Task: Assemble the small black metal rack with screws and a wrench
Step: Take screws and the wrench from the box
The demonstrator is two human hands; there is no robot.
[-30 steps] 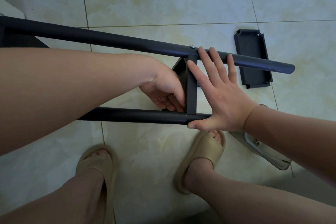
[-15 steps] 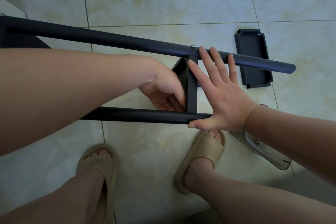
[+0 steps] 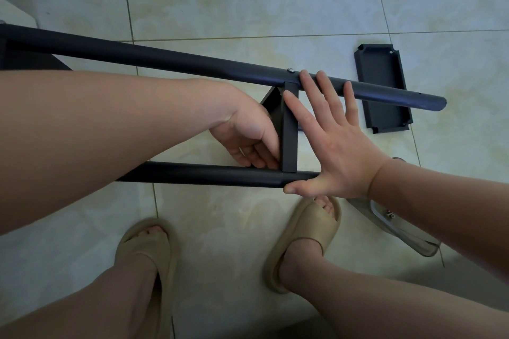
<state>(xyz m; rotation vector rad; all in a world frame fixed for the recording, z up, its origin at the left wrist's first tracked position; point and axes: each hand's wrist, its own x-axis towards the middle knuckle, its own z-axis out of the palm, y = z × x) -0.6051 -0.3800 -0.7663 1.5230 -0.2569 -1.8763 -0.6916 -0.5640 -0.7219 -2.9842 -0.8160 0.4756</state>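
Observation:
The black metal rack lies on its side across the tiled floor, with a long upper tube (image 3: 165, 59) and a shorter lower tube (image 3: 209, 175). A flat black crosspiece (image 3: 289, 135) joins them, and a silver screw head (image 3: 289, 70) sits on the upper tube above it. My left hand (image 3: 248, 137) reaches between the tubes; its fingers curl at the crosspiece's lower end around a thin shiny metal piece, seemingly the wrench (image 3: 241, 151). My right hand (image 3: 336, 143) lies flat and spread, fingertips on the upper tube, thumb on the lower tube's end.
A loose black shelf tray (image 3: 382, 88) lies on the floor behind the upper tube at the right. A clear plastic bag with small screws (image 3: 394, 226) sits under my right wrist. My feet in beige sandals (image 3: 303, 239) stand just below the rack.

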